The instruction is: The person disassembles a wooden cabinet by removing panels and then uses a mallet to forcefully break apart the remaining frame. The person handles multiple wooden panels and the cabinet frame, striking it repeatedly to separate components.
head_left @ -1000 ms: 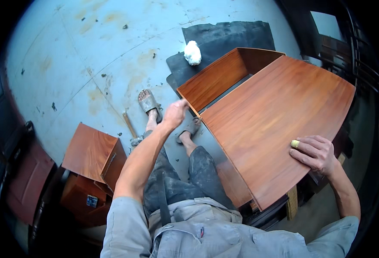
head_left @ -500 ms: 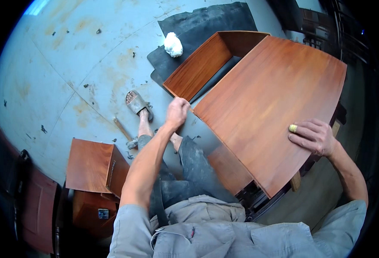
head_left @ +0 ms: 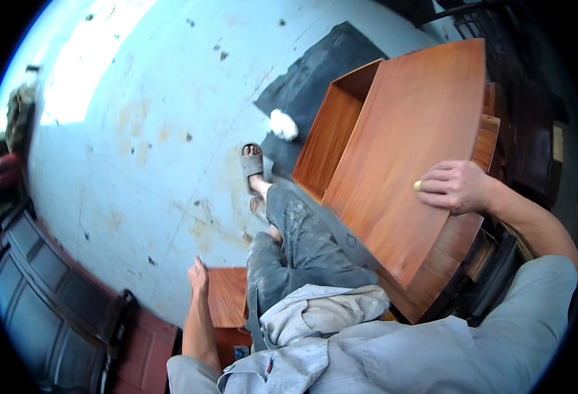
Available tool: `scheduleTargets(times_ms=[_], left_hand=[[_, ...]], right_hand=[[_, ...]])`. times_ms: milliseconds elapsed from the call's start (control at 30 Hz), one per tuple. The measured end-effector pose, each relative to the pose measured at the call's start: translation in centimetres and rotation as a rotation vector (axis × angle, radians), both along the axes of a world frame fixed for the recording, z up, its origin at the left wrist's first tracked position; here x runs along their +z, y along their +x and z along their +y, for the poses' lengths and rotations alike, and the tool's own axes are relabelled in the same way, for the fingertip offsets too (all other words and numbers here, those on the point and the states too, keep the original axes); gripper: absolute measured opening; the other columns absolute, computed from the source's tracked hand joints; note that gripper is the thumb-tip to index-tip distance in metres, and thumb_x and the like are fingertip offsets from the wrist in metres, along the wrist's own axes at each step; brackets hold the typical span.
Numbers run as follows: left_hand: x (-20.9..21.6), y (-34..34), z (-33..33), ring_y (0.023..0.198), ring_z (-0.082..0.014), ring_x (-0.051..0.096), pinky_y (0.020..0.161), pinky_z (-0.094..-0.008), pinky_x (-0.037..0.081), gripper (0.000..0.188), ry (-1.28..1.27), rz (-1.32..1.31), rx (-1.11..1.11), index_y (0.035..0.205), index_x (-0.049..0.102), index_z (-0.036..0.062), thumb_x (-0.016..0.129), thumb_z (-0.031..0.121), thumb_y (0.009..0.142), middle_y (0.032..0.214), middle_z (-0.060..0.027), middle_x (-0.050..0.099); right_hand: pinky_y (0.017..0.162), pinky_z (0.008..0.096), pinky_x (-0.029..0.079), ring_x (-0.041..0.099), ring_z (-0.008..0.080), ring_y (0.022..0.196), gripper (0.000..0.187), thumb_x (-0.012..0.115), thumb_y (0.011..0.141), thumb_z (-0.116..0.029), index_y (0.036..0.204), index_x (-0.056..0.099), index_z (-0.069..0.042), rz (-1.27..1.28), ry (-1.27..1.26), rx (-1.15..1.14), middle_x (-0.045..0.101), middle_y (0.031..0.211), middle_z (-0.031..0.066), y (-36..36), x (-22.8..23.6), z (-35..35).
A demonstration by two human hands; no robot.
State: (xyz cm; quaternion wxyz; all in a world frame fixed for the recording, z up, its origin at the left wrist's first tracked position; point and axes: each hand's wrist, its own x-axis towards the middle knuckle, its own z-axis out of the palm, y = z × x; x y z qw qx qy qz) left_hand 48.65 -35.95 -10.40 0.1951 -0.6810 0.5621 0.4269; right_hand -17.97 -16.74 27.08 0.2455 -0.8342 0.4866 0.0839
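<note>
A large reddish-brown wooden cabinet lies with a broad polished panel facing up and an open box-like end toward the far side. My right hand rests flat on that panel near its right edge, fingers spread, a ring on one finger. My left hand hangs free at my side, fingers loosely together, holding nothing, just above a small wooden stool-like piece. My legs in dusty grey trousers and a sandalled foot stand beside the cabinet.
A white crumpled rag lies on a dark mat on the stained pale concrete floor. Dark panelled doors lean at the lower left. More dark wooden furniture crowds the right side.
My left hand has let go of the cabinet's near corner and dropped down to my side. The view has swung left; my right hand stays on the panel.
</note>
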Motion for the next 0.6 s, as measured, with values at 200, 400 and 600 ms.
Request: scheduleTargets(times_ms=[200, 400, 600], left_hand=[[-1.4, 0.4, 3.0, 0.060, -0.0186, 0.060, 0.057, -0.0343, 0.048, 0.039, -0.037, 0.156, -0.078, 0.089, 0.070, -0.0042, 0.057, 0.033, 0.093, 0.068, -0.0106, 0.063], [5.1, -11.5, -3.0, 0.074, -0.0176, 0.063, 0.070, -0.0335, 0.051, 0.036, 0.017, 0.363, -0.342, 0.097, 0.070, -0.0050, 0.060, 0.029, 0.091, 0.076, -0.0120, 0.067], [9.2, -25.7, -14.8, 0.081, -0.0281, 0.068, 0.077, -0.0374, 0.052, 0.029, -0.150, 0.379, -0.299, 0.103, 0.069, -0.0046, 0.057, 0.021, 0.095, 0.092, -0.0202, 0.072]], right_hand=[[0.099, 0.0367, 0.051, 0.067, 0.0179, 0.090, 0.017, 0.060, 0.077, -0.017, 0.088, 0.067, -0.006, 0.048, -0.131, -0.089, 0.066, 0.089, 0.0037, 4.8, 2.2, 4.9], [0.120, 0.0512, 0.027, 0.055, 0.0287, 0.121, 0.028, 0.057, 0.080, -0.015, 0.100, 0.068, 0.000, 0.225, 0.030, -0.305, 0.066, 0.109, 0.0126, 10.5, 5.6, 6.9], [0.120, 0.0572, 0.017, 0.028, 0.0415, 0.145, 0.068, 0.066, 0.082, -0.010, 0.144, 0.041, 0.003, 0.146, 0.275, -1.001, 0.035, 0.152, 0.0255, 8.2, 13.5, -0.8]])
